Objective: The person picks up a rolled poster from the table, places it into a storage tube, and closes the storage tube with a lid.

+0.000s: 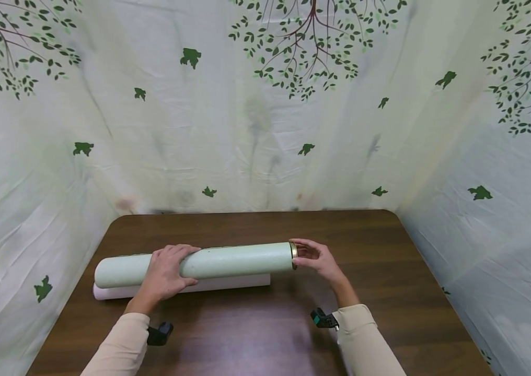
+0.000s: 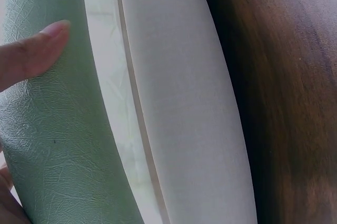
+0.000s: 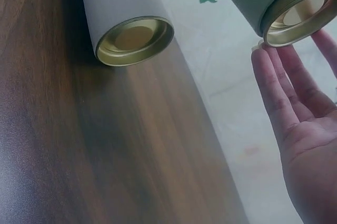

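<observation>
A long pale green cylindrical tube point(image 1: 242, 260) lies across the front of my view, above a white tube point(image 1: 232, 282). In the left wrist view a gap shows between the green tube point(image 2: 68, 134) and the white one point(image 2: 184, 97). My left hand point(image 1: 166, 271) grips the green tube left of its middle, thumb on the near side. At the tube's right end my right hand point(image 1: 317, 258) pinches the gold metal end cap point(image 1: 293, 255) between thumb and fingers. The right wrist view shows fingertips touching the cap's rim point(image 3: 300, 37), with the palm apart from it.
The white tube's own gold metal end point(image 3: 136, 41) faces right. Both tubes are over a dark brown wooden table point(image 1: 416, 324). A white cloth with printed leaves and branches point(image 1: 256, 120) hangs behind the table and on both sides.
</observation>
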A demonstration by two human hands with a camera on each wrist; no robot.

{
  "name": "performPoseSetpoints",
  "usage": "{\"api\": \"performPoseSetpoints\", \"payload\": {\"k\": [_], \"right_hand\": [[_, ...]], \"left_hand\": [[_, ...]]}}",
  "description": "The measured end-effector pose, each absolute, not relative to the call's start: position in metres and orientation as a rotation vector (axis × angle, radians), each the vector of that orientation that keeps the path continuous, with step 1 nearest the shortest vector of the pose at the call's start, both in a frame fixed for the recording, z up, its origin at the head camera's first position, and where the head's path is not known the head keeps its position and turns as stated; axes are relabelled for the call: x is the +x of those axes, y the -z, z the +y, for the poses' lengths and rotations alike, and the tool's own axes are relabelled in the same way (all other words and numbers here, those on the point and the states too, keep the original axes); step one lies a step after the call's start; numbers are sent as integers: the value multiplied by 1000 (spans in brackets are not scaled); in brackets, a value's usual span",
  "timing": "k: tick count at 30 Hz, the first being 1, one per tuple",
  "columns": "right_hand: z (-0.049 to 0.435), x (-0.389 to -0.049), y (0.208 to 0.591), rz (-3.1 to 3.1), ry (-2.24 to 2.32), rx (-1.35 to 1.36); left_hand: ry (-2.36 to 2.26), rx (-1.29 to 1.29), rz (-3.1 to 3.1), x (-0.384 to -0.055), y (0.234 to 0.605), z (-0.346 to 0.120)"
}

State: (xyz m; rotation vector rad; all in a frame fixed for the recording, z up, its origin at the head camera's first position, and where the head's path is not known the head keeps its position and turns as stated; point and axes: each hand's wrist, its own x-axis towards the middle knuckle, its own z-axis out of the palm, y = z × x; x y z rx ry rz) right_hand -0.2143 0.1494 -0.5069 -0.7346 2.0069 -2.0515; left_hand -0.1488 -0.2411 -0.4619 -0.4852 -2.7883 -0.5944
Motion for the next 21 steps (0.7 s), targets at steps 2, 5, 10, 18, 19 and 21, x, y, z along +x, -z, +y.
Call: {"api": "performPoseSetpoints", "payload": {"k": [2,5,10,18,19,21], "right_hand": [[149,-215,507,2005,2050,-740],[147,-215,506,1995,2049,-745],[146,-216,506,1998,2047,-742],[145,-211,505,1991,2056,-707],[144,-211,505,1990,2056,-700],[144,-210,505,1982,2057,-695]], "left_hand": [[590,-484,-2787,-149,462,-241],[584,-474,-2790,-148,462,-241],[582,-468,-2798,-147,461,-241],[570,-480,-2810,-146,461,-240],[564,-480,-2814,-145,461,-240],[556,-483,-2822,-145,460,-240]]}}
